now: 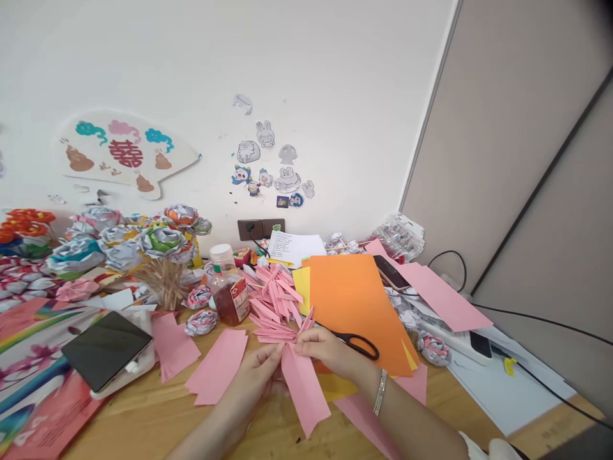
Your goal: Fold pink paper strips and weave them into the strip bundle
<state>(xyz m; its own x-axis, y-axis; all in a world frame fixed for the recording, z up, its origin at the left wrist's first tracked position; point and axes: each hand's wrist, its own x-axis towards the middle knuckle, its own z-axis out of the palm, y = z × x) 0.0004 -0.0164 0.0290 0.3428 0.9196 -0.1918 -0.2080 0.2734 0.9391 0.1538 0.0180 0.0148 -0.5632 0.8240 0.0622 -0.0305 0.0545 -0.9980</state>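
Note:
Between both hands, low over the wooden table, is a pink paper strip hanging toward me. My left hand pinches its upper left edge with thumb and fingers. On the other edge, my right hand grips the same strip, a bracelet on its wrist. Just beyond the fingertips lies a heap of folded pink paper pieces. Black-handled scissors rest to the right of my right hand, their blades partly hidden. Left of my left hand, flat pink strips lie stacked.
Orange sheets cover the right middle of the table. A bottle of red liquid stands behind the left strips, near paper flowers on sticks. A dark tablet lies left; a phone and cables lie right.

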